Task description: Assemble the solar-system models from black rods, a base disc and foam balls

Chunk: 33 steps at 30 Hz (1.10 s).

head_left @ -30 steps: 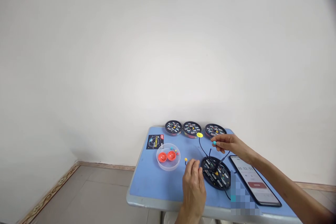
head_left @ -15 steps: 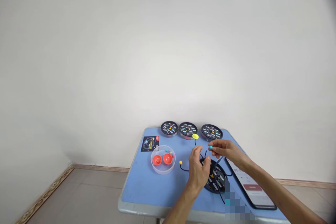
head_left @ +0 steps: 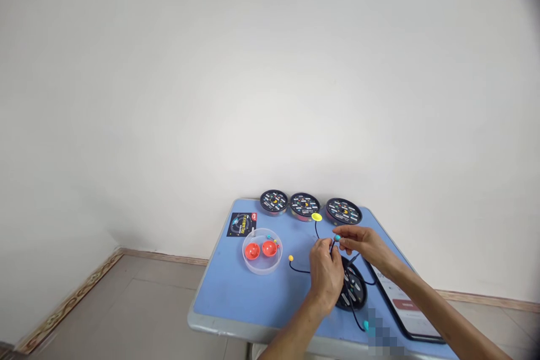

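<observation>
Between the thumb and fingers of my right hand (head_left: 368, 246) is a small turquoise ball (head_left: 337, 238). My left hand (head_left: 325, 274) is closed around a thin black arm (head_left: 332, 247), whose tip meets or nearly meets the ball; I cannot tell whether they are joined. Beneath both hands lies a round black base (head_left: 356, 288) with printed labels, partly covered by the left hand. Other bent black arms spread out from it. One carries a yellow half-shell (head_left: 316, 217), one a small yellow-orange ball (head_left: 291, 258), and another a turquoise piece (head_left: 366, 325) near the front edge.
A clear round tray (head_left: 262, 270) on the left contains two red half-shells (head_left: 269, 248) and several tiny coloured parts. Behind it lies a black printed card (head_left: 236, 225). Three round black-topped containers (head_left: 304, 204) line the wall side. A phone (head_left: 415, 312) rests at the right.
My left hand has closed its fingers on the black arm, where they were apart before. The right hand keeps its pinch on the turquoise ball, now at the arm's tip. The view has shifted slightly.
</observation>
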{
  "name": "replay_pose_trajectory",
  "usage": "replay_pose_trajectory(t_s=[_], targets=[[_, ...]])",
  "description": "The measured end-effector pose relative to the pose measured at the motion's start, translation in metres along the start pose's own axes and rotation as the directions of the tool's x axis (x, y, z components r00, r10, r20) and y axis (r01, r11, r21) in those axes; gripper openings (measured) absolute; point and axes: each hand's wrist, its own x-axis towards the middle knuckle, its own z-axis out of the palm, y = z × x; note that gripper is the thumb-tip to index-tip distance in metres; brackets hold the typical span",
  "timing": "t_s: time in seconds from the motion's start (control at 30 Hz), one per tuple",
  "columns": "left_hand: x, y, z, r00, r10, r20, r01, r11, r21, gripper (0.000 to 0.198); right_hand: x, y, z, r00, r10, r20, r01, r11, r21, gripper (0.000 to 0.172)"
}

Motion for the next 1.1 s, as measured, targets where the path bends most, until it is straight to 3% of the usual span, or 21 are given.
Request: replay_pose_trajectory(t_s=[0.83, 1.0, 1.1], targets=[[-0.001, 0.005, 0.0, 0.999, -0.04, 0.037, 0.035, 0.991, 0.128, 0.031, 0.003, 0.006, 0.003, 0.989, -0.149, 0.019, 0.147, 0.94, -0.309, 0.025], [0.0, 0.004, 0.0, 0.999, -0.031, 0.033, 0.027, 0.992, 0.121, 0.031, -0.001, 0.0, 0.004, 0.956, -0.279, 0.087, 0.288, 0.852, -0.437, 0.019], [0.0, 0.003, 0.001, 0.999, -0.033, 0.027, 0.03, 0.993, 0.113, 0.032, -0.006, -0.008, 0.007, 0.896, -0.384, 0.222, 0.435, 0.663, -0.609, 0.024]])
